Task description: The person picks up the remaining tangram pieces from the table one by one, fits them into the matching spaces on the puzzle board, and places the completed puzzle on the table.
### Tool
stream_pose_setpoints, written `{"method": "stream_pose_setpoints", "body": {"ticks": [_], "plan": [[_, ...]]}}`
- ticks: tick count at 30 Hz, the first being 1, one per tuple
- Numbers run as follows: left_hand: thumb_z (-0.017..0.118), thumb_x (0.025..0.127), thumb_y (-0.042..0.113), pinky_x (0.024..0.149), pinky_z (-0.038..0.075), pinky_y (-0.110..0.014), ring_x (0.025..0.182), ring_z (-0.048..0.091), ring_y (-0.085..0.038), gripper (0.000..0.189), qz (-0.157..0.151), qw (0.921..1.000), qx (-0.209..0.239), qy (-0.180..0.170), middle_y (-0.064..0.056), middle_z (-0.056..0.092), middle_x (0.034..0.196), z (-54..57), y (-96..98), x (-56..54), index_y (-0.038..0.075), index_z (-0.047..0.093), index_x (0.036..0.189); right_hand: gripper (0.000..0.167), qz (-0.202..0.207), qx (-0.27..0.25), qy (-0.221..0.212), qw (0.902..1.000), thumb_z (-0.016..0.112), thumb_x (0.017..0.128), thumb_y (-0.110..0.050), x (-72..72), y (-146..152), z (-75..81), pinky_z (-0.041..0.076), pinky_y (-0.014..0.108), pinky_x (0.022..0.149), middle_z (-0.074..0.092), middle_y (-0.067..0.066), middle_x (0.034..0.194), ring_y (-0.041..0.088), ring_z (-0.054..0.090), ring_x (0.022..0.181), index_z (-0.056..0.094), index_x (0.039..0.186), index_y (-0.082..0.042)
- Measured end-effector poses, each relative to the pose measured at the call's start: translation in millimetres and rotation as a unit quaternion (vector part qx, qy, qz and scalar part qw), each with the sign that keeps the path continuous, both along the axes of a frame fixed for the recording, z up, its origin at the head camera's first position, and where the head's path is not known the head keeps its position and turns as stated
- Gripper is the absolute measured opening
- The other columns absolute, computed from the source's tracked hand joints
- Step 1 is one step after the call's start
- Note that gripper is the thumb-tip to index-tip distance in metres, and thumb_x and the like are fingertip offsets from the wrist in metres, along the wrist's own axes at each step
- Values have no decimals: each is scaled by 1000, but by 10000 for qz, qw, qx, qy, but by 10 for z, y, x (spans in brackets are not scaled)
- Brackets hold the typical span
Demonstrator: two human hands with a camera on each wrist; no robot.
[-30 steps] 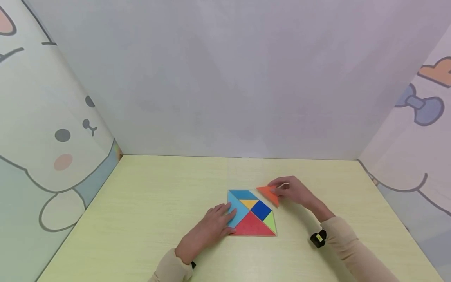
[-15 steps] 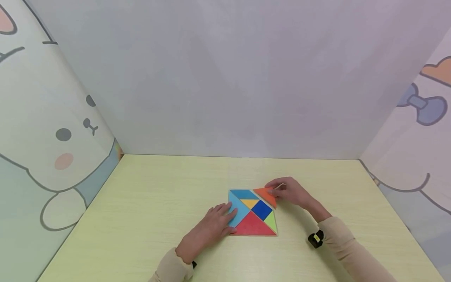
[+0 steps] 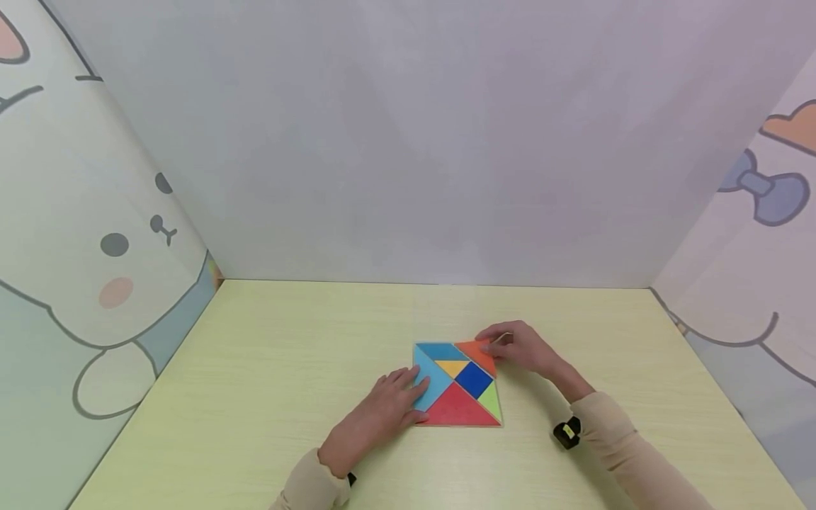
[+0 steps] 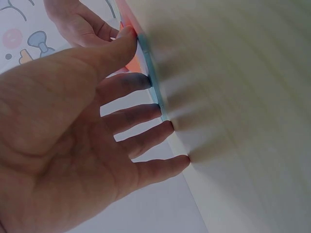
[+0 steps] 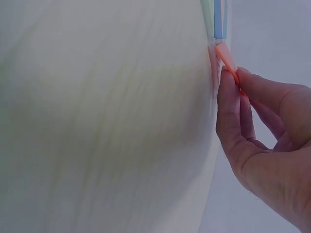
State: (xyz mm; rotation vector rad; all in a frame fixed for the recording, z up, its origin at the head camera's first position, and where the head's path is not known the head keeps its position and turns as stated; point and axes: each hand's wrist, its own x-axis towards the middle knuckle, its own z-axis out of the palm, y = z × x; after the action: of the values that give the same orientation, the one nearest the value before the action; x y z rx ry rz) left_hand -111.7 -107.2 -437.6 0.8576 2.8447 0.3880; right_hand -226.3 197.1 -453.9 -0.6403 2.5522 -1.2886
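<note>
A tangram [image 3: 454,404] of flat coloured pieces lies on the table as a near-square. My left hand [image 3: 376,419] rests at its left side, fingers spread and nearly straight, touching the light blue triangle [image 3: 436,377]. In the left wrist view, thumb and fingertips meet the blue edge [image 4: 154,90]. At the far right corner my right hand [image 3: 525,348] pinches an orange triangle [image 3: 474,350] between thumb and fingers. The right wrist view shows that orange piece [image 5: 226,58] tilted, its held side raised and its lower end beside the blue square [image 5: 217,22].
Red [image 3: 455,411], dark blue [image 3: 474,381], yellow [image 3: 450,367], green [image 3: 489,401] and teal [image 3: 440,350] pieces fit together. The pale wooden table [image 3: 287,340] meets a grey back wall [image 3: 408,142] and side panels with cartoon drawings [image 3: 115,212].
My right hand has moved the orange triangle leftward, closing the gap at the tangram's far right corner. The left hand has stayed in place on the light blue triangle.
</note>
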Motion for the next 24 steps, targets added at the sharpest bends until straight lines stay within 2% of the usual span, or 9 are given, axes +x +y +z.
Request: {"method": "stream_pose_setpoints", "body": {"ticks": [9, 24], "plan": [[68, 100, 34, 109, 44, -57, 141, 44, -35, 59, -8, 10000, -15, -25, -15, 45, 156, 13, 11, -3, 10, 52, 151, 21, 81, -11, 204, 9998, 73, 97, -11, -2, -11, -17, 57, 28, 73, 73, 9, 107, 19, 68, 87, 75, 116, -4], [67, 100, 32, 108, 44, -59, 140, 45, -37, 58, -47, 9999, 113, -1, -17, 45, 155, -2, -13, 6, 8, 53, 150, 20, -67, 328, 589, 9977, 73, 96, -11, 29, -61, -63, 57, 29, 77, 72, 7, 107, 20, 66, 92, 75, 116, -5]]}}
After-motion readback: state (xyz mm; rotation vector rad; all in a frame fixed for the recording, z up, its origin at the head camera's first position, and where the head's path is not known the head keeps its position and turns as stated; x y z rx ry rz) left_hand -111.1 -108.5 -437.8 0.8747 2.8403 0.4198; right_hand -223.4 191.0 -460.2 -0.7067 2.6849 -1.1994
